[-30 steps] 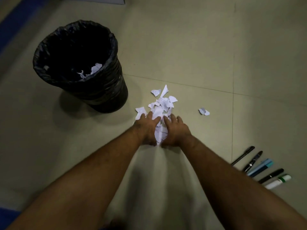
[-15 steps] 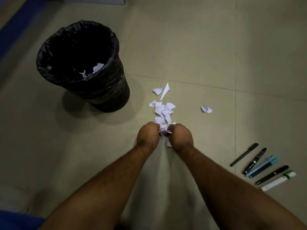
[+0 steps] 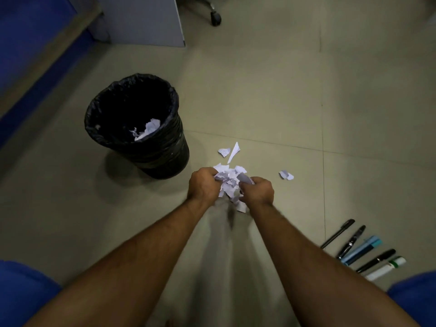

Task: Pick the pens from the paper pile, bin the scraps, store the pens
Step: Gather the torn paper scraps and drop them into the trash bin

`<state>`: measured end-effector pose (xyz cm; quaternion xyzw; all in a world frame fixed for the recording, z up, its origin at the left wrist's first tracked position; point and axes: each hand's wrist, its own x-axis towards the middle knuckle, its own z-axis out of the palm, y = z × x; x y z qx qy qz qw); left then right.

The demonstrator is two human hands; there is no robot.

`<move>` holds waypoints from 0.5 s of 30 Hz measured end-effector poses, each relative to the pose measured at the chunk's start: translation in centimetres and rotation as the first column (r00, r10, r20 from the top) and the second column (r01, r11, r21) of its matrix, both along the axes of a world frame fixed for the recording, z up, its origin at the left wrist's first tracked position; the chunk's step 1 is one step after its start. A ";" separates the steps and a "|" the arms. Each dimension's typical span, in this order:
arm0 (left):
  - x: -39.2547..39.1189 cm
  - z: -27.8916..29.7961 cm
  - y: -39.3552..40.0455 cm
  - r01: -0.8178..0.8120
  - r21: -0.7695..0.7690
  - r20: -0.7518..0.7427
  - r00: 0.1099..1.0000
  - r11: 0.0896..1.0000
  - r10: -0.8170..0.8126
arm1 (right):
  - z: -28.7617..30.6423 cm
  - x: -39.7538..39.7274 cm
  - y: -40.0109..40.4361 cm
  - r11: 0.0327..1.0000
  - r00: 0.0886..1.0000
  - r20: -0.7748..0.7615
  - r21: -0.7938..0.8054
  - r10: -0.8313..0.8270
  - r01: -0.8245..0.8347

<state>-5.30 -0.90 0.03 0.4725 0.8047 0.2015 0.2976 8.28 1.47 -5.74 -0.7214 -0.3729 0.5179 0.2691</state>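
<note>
A bunch of white paper scraps (image 3: 229, 182) is held between my left hand (image 3: 202, 185) and my right hand (image 3: 258, 191), both clenched on it just above the floor. A few pieces hang loose below the bunch. Two scraps (image 3: 229, 151) lie on the floor just beyond my hands, and another scrap (image 3: 286, 175) lies to the right. The black bin (image 3: 160, 147) with a bag liner stands to the left of my hands, with some scraps inside. Several pens and markers (image 3: 361, 249) lie side by side on the floor at the lower right.
A grey cabinet panel (image 3: 141, 20) and an office chair's castor (image 3: 215, 18) stand at the far side. A blue surface with a wooden edge (image 3: 35, 55) runs along the left. My blue-clad knees (image 3: 23, 296) show at both bottom corners.
My hands raked the scraps together, closed on them and lifted the bunch off the floor. The view has pulled back and risen.
</note>
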 end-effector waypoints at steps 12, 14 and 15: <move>-7.4 16.3 3.9 0.064 0.192 -0.175 0.984 0.979 -0.030 | 15.1 -9.3 4.1 0.964 0.959 -0.272 0.265 0.074 0.001; -9.5 17.8 4.1 -0.005 0.237 -0.187 0.981 0.972 0.050 | 16.8 -11.9 5.0 0.946 0.966 -0.232 0.322 0.114 -0.034; -10.5 18.3 4.2 -0.040 0.248 -0.189 0.978 0.968 0.089 | 17.3 -13.2 5.5 0.933 0.974 -0.184 0.355 0.135 -0.062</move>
